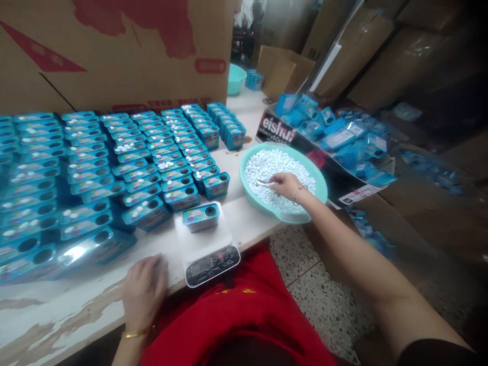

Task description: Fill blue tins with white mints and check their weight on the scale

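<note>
Over a mint-green bowl [322,185] of small white pellets [272,162], my right hand [285,185] pinches a small metal spoon [263,183], its tip at the pellets. My left hand [145,284] rests at the table's front edge; it is blurred, and its fingers are too smeared to read. Between the hands, a white digital scale [224,234] carries one blue box [200,216] with a dark round opening on top. Rows of similar blue boxes [131,165] stand to the left, several with white pellets on their tops.
A large cardboard carton [114,51] stands behind the rows. Right of the bowl, a black printed box [278,129] holds many blue boxes [343,134] in a heap. Another green bowl [236,79] and an open carton [284,71] are farther back. Speckled floor [301,259] shows below.
</note>
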Motion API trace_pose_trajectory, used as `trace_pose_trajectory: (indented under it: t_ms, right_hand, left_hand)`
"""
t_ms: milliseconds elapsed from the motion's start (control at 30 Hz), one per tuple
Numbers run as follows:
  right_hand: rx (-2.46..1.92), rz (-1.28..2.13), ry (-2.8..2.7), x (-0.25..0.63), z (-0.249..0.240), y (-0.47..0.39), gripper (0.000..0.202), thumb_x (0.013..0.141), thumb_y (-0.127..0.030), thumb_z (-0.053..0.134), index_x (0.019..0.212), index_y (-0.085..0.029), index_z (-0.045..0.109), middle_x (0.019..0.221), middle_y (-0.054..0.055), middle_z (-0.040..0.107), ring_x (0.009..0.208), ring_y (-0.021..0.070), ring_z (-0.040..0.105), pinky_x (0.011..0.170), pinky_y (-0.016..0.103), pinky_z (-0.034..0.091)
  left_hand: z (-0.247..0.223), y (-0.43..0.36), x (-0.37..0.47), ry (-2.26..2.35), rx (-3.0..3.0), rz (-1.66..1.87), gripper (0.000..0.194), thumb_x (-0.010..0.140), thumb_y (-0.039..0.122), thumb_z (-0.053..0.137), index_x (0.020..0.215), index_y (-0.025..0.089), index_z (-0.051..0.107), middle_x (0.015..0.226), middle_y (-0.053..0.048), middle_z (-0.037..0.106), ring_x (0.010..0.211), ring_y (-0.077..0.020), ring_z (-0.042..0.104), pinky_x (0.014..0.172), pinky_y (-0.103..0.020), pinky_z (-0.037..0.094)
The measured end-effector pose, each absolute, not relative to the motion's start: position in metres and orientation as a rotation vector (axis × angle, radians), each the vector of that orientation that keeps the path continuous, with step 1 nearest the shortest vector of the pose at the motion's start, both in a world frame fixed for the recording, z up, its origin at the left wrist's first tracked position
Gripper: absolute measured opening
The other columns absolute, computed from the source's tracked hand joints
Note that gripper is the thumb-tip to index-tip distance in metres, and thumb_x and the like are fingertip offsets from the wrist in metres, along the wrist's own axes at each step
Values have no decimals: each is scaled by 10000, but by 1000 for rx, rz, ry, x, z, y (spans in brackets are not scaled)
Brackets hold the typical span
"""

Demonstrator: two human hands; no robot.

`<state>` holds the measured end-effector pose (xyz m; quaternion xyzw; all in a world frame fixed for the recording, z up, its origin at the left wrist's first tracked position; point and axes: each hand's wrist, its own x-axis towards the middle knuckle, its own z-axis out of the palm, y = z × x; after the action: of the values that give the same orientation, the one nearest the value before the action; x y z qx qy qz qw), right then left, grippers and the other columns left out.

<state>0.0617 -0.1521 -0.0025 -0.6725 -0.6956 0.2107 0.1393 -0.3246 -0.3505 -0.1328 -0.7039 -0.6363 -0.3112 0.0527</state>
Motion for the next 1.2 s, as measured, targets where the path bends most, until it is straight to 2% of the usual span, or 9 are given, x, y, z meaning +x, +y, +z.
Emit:
trace_pose_trajectory:
  t_ms: [100,267,400,500,667,767,967,1067,1200]
  right_hand:
    - [-1720,888,-1839,44,17,-161,124,723,-228,664,816,-146,661,542,-24,578,478,116,549,511,266,466]
    - [-1276,1223,-1987,-23,48,-190,143,748,-263,656,852,-164,655,573,-29,583,493,111,548,504,264,461]
    - [-1221,1042,-2339,-68,57,-202,92,770,-144,626,847,-152,677,669,-1,615,597,113,549,601,267,441]
    - [-1260,859,-2513,-84,53,-200,142,750,-99,649,868,-165,692,744,15,642,670,128,544,658,271,423]
    - [-1281,777,-2603,-93,51,-197,202,750,-78,652,933,-152,697,712,21,624,692,157,548,691,299,431]
    - [-1236,912,-2435,-92,52,-194,165,748,-72,647,886,-153,688,668,0,592,656,143,532,677,306,450]
    - [-1162,1605,-1425,-59,38,-186,133,783,-287,686,838,-173,644,765,19,642,677,111,592,606,247,530]
    - [-1252,1693,-1159,-38,27,-189,86,791,-239,673,786,-158,646,802,50,665,736,112,635,683,235,569]
    - [-1320,1690,-1167,-25,22,-199,95,760,-167,701,828,-141,640,837,81,698,773,136,684,741,253,590]
  left_hand:
    - [-134,-352,-324,-1929,-2147,-931,204,883,295,526,1044,179,575,915,-105,603,833,-244,548,752,-381,456]
    - [-134,-354,-324,-1970,-2144,-896,202,886,270,529,1049,161,575,935,-109,606,861,-239,547,763,-368,451]
    - [-134,-355,-324,-1968,-2141,-902,200,888,256,531,1050,150,578,933,-110,608,855,-235,546,765,-363,449]
    - [-134,-356,-324,-1967,-2138,-909,198,888,253,530,1052,153,580,933,-107,606,852,-233,546,761,-359,448]
    - [-134,-356,-323,-1986,-2133,-926,198,886,259,531,1048,158,582,933,-104,607,863,-233,551,770,-360,448]
    - [-134,-357,-321,-2018,-2129,-925,200,887,268,526,1040,155,588,929,-106,609,863,-232,550,770,-361,446]
    - [-134,-359,-319,-2083,-2116,-912,206,894,267,503,1041,157,596,932,-107,610,881,-233,543,783,-364,441]
    - [-134,-359,-319,-2100,-2122,-916,213,894,269,504,1042,149,599,937,-111,610,885,-233,540,791,-367,443]
    - [-133,-360,-318,-2128,-2114,-932,222,890,277,506,1050,158,604,944,-109,612,895,-233,544,800,-375,444]
